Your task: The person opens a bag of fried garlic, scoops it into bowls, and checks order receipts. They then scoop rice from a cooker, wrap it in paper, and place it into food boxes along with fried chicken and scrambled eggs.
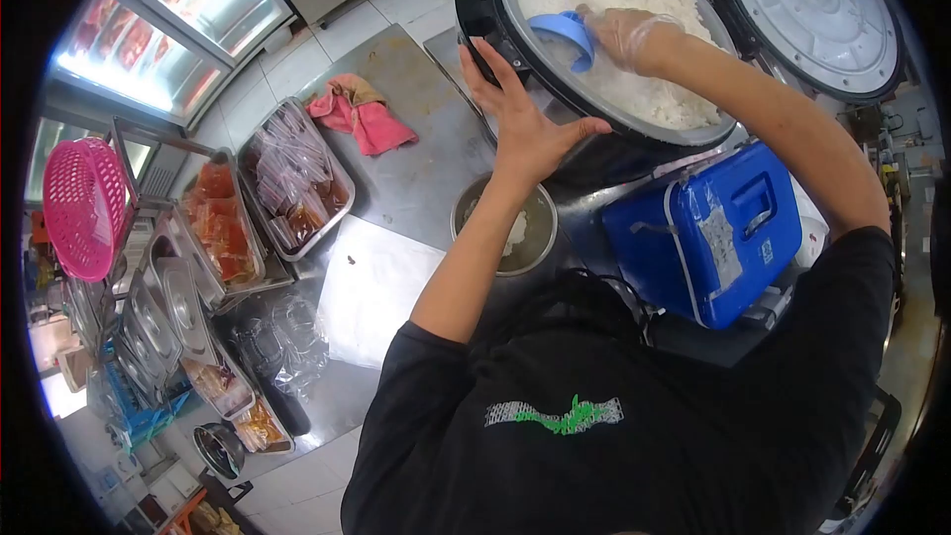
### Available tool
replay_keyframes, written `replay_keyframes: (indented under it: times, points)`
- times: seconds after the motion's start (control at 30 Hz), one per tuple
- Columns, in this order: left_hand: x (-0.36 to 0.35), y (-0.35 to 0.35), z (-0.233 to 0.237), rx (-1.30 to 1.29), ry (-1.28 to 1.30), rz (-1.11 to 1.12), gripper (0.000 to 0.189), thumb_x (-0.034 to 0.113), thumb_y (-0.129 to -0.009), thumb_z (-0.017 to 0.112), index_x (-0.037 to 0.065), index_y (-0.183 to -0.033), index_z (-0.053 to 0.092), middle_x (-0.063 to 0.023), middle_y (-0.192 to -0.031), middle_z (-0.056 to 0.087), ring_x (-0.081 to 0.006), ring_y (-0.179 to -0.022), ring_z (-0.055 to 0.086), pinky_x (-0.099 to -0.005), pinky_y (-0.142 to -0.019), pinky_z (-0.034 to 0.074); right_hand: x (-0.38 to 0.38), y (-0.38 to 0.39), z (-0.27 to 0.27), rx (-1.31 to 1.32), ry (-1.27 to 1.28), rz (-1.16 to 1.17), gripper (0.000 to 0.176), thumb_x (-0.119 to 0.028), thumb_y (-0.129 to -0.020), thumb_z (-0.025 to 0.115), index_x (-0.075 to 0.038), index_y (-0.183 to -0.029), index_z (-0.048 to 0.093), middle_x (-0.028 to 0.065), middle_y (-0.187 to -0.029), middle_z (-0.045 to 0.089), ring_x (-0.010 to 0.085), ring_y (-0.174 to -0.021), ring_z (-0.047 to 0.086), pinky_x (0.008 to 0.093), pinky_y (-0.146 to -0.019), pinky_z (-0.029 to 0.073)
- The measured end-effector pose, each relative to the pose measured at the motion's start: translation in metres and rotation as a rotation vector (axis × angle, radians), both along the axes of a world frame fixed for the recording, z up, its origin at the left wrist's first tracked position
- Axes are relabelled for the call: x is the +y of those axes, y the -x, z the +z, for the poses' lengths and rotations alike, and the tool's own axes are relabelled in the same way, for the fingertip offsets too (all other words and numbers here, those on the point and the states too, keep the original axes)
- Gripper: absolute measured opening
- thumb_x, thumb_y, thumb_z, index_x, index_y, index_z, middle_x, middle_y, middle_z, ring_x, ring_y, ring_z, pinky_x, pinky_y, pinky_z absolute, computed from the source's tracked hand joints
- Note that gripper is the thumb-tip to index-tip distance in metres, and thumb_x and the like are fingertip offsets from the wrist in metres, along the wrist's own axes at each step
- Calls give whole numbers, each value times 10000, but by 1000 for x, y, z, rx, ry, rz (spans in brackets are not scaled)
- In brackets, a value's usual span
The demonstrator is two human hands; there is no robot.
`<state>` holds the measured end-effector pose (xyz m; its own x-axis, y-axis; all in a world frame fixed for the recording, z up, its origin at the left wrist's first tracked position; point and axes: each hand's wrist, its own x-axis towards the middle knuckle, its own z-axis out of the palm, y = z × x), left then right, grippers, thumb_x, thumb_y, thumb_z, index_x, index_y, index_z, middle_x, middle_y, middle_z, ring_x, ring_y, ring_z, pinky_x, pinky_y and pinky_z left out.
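White rice (664, 89) fills a large round cooker (507, 0) at the top. My right hand (626, 38), in a clear plastic glove, is closed on a blue scoop (565, 28) in the rice. My left hand (525, 124) is bare, its fingers spread, and its fingertips are at the cooker's black side handle (482, 25). Whether they touch it, I cannot tell. Below that hand a metal bowl (540, 228) holds some rice, partly hidden by my left forearm.
A blue cooler box (708, 233) stands on the right, below the open cooker lid (817, 0). Left of the bowl are white sheets (376, 287), a pink cloth (362, 117) and trays of bagged food (297, 173). A pink basket (84, 208) hangs far left.
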<state>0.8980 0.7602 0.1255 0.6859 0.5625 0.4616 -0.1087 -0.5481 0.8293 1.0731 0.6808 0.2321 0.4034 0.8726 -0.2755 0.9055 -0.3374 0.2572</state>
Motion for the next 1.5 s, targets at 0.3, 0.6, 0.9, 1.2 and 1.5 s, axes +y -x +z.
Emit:
replay_keyframes:
  times: [0.3, 0.6, 0.9, 1.2, 1.5]
  points:
    - [-4, 1, 4, -2, 31, 1, 1539, 574, -437, 839, 86, -1414, -245, -281, -1457, -216, -412, -1385, -99, -484, -1118, 135, -42, 49, 57, 185, 273, -202, 401, -159, -893, 459, -32, -1272, 430, 269, -1021, 607, 396, -939, 608, 468, -788, 493]
    - [24, 50, -32, -155, -32, 23, 954, 280, -755, 745, 48, -1465, 152, -236, -1449, 263, -366, -1353, 239, -415, -1099, 212, -121, -12, 64, -46, -237, 632, 366, -179, -861, 578, -60, -1204, 528, 147, -1001, 610, 284, -869, 600, 371, -739, 500]
    - [24, 183, -153, 361, 504, -36, 424, 143, -820, 665, 22, -1195, 510, -114, -1004, 597, -219, -882, 603, -323, -725, 480, -73, 181, -57, 584, -320, -269, 696, -79, -868, 472, -110, -1472, 128, 327, -1184, 495, 472, -1112, 497, 471, -960, 402]
    - [6, 185, -168, 376, 609, -75, 365, 63, -857, 615, 0, -1183, 462, -41, -783, 517, -133, -717, 605, -261, -593, 487, -38, 202, -80, 363, 174, -431, 588, -115, -920, 348, -141, -1470, 141, 289, -1176, 521, 425, -1055, 563, 471, -912, 450]
    - [1, 191, -153, 336, 719, -58, 505, 99, -859, 634, 20, -1289, 382, -103, -982, 511, -184, -850, 607, -280, -649, 540, -51, 208, 16, 141, -251, 48, 595, -92, -888, 470, -137, -1445, 265, 239, -1034, 622, 340, -954, 634, 421, -789, 524]
